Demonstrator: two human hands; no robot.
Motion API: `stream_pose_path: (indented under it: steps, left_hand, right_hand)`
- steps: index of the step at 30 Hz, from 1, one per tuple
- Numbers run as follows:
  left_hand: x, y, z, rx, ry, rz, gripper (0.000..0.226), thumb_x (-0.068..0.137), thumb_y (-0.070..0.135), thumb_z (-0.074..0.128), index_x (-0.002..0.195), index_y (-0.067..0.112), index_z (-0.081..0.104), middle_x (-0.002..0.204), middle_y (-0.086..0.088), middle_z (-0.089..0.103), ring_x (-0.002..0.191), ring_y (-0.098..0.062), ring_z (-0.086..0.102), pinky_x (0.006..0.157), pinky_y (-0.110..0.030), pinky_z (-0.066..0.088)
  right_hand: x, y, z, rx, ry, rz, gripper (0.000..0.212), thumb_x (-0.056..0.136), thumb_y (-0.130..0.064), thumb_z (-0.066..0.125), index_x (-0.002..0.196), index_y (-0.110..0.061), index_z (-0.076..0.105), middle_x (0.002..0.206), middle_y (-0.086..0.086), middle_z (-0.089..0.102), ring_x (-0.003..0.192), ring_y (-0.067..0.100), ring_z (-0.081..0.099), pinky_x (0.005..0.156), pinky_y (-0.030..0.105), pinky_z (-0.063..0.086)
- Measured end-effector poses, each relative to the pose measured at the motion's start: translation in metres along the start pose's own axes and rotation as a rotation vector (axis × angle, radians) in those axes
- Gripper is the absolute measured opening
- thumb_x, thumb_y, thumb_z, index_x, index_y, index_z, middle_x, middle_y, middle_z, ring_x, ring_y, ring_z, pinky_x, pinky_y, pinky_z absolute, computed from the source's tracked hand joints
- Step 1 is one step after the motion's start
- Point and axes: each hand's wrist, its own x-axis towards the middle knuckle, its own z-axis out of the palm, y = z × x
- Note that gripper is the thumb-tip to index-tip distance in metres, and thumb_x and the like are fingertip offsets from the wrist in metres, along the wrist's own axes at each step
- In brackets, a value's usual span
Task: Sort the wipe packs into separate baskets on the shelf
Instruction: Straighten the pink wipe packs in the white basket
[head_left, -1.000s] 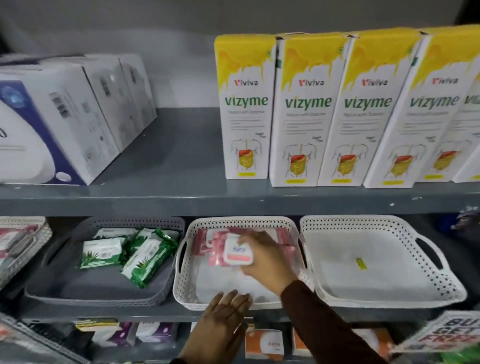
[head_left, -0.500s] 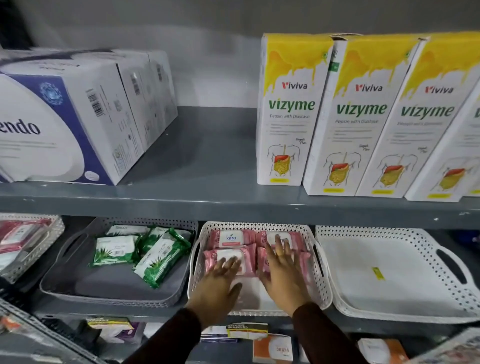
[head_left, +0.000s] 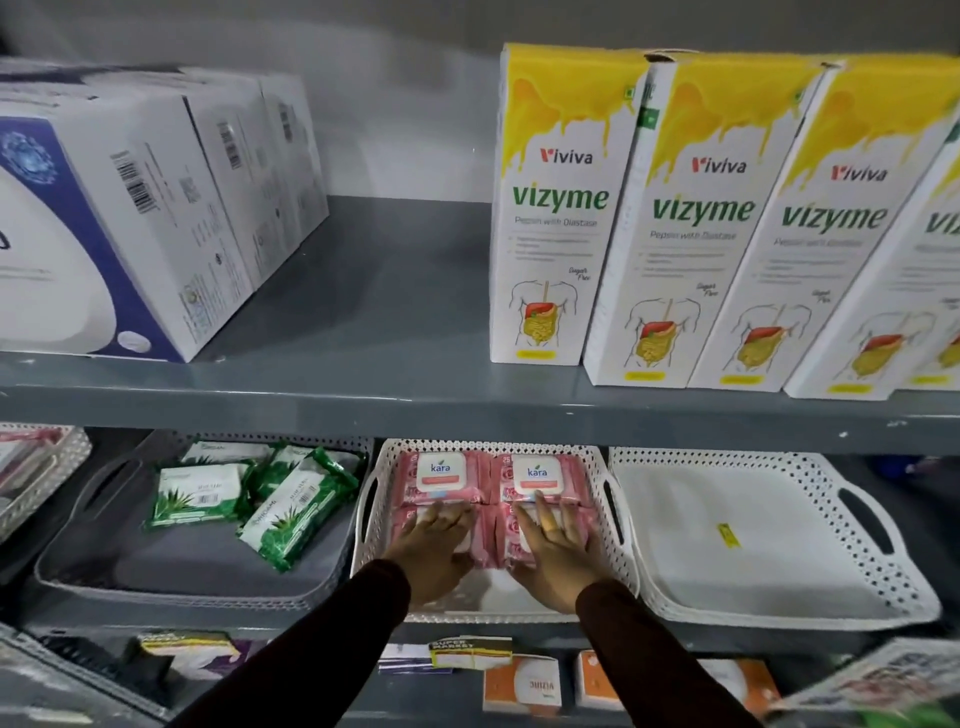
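Several pink wipe packs lie in two rows in the middle white basket. My left hand lies flat on the front left pink pack, fingers spread. On the front right pink pack, my right hand rests the same way. Neither hand grips a pack. Green aloe wipe packs lie loosely in the grey basket to the left. To the right stands a white basket holding only a small yellow sticker.
The shelf board above carries yellow and white Vizyme boxes and white cartons. A further white basket with pink packs shows at the far left. Orange boxes sit on the shelf below.
A second ago my right hand held a pink pack over the middle basket and my left hand was below it. Now both hands lie flat on the front packs. The camera has moved closer.
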Motion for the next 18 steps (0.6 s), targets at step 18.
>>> stream_pose_path:
  steps: [18]
  left_hand:
    - [-0.122, -0.276, -0.064, -0.083, 0.442, -0.212, 0.069, 0.088, 0.007, 0.064, 0.148, 0.017, 0.030, 0.155, -0.007, 0.028, 0.143, -0.028, 0.022, 0.114, -0.036, 0.022]
  right_hand:
    - [0.052, -0.255, -0.006, -0.122, 0.295, -0.592, 0.074, 0.084, 0.008, 0.051, 0.145, -0.032, 0.039, 0.165, -0.004, 0.011, 0.152, 0.018, -0.003, 0.120, 0.046, -0.010]
